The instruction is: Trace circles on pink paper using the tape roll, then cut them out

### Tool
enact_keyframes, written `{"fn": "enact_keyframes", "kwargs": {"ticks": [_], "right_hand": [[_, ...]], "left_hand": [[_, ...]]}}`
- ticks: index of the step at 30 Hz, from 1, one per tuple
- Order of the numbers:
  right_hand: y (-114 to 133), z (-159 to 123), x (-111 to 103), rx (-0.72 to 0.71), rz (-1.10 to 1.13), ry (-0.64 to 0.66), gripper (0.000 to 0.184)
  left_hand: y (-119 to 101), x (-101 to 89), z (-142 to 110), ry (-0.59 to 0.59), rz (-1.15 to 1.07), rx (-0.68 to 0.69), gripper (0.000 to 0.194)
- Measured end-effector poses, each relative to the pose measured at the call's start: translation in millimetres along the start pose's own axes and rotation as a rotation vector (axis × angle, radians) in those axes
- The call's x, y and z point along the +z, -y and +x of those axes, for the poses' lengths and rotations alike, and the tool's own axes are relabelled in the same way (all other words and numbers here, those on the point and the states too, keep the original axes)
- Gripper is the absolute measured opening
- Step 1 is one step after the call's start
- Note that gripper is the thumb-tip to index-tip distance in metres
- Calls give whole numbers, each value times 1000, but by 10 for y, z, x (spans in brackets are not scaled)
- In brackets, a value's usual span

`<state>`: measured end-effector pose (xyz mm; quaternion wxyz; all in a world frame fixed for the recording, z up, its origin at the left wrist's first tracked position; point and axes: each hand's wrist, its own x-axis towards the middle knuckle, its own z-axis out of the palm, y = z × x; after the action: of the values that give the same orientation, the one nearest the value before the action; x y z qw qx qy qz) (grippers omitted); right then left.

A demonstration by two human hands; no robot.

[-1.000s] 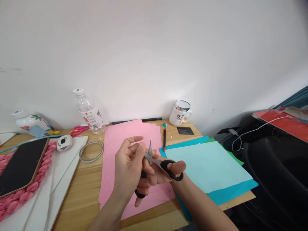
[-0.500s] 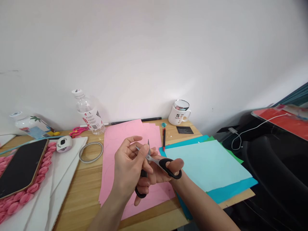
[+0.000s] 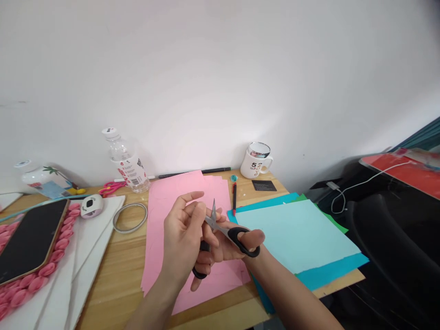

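Observation:
My right hand [image 3: 228, 247] holds a pair of scissors [image 3: 237, 237], with its thumb through one black loop and fingers in the other. The metal blades stand apart, one tip pointing up and the other toward my left thumb. Close against them, my left hand [image 3: 182, 233] is closed with thumb and fingers pinched together. Whatever lies in that pinch is hidden. Both hands are above a stack of pink paper [image 3: 165, 188] that carries faint drawn curves.
Left are a tape roll [image 3: 129, 217], a white device [image 3: 91, 206], a phone [image 3: 32, 238] and pink scissors [image 3: 112, 188]. A bottle [image 3: 129, 165] and mug [image 3: 256, 160] stand by the wall. Light blue paper [image 3: 299, 238] and a red-black pen [image 3: 234, 199] lie right.
My left thumb has shifted slightly left, and the blade tip that stuck out past it no longer shows there. The scissors have turned a little, still in my right hand.

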<state>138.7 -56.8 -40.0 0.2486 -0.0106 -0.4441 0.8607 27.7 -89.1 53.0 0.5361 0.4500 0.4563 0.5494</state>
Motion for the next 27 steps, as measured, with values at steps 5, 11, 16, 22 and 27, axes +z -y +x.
{"fn": "enact_keyframes", "kwargs": {"ticks": [5,11,16,22,27], "right_hand": [[-14,1,33,-68,26,-10,94],[21,-13,49,-86,16,-9,85],[115,7,132,-57,8,24,82],[175,-11,176,-79,-31,36,75],[167,-21,138,-103,-54,33,71]], "left_hand": [[23,-24,51,24,74,23,42],[53,-35,74,8,8,6,42],[51,-54,73,56,65,1,34],[-27,-175,159,38,407,271,32],[-113,-281,183,156,818,509,25]]}}
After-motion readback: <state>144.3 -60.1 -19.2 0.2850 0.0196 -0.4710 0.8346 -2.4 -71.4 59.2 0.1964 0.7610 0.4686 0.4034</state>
